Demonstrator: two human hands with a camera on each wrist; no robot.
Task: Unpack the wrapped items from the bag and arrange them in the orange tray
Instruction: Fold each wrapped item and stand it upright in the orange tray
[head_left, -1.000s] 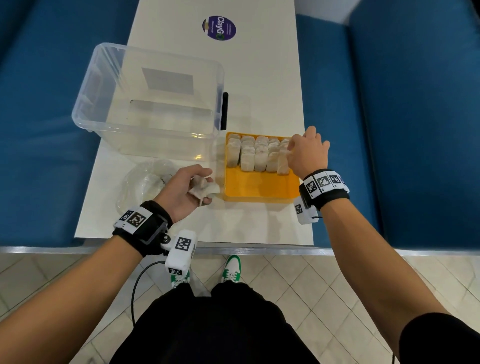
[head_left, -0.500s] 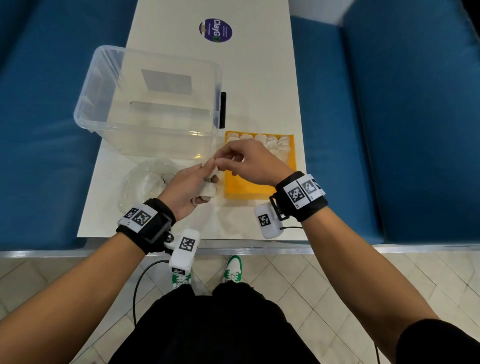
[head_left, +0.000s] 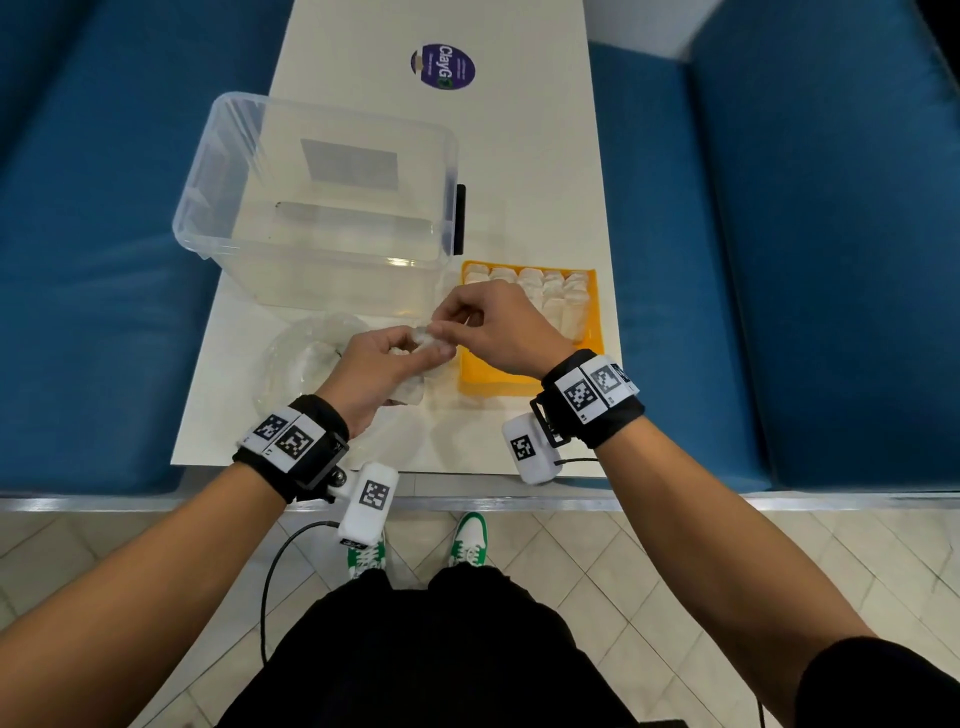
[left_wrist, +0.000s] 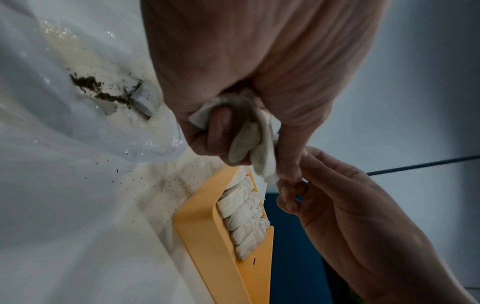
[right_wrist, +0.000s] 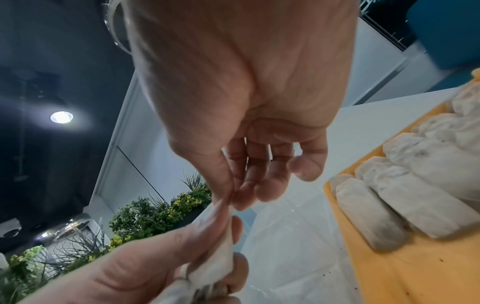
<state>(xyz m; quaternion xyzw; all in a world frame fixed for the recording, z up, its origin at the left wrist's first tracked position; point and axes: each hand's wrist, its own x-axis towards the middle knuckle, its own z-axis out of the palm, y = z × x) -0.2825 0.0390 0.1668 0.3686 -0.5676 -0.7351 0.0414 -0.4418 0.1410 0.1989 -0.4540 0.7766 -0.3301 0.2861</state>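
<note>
My left hand (head_left: 395, 358) hovers just left of the orange tray (head_left: 483, 382) and grips a small bunch of white wrapped packets (left_wrist: 259, 144). My right hand (head_left: 488, 327) has come across to it, and its thumb and forefinger pinch the tip of one packet (right_wrist: 223, 257) sticking out of the left fist (right_wrist: 130, 267). A row of several wrapped packets (head_left: 558, 296) lies side by side across the tray's far half. The tray's near half (right_wrist: 415, 267) is bare orange. The crumpled clear bag (head_left: 296, 364) lies on the table under and left of my left hand.
A large clear plastic bin (head_left: 322, 208) stands on the white table (head_left: 519, 156) behind the bag and left of the tray. Dark crumbs are scattered on the bag (left_wrist: 103, 90) and table. Blue sofa cushions (head_left: 779, 260) flank the narrow table.
My right hand left the packet row in the tray and swung left to my left hand, where it now pinches a packet. The left hand rose slightly toward it.
</note>
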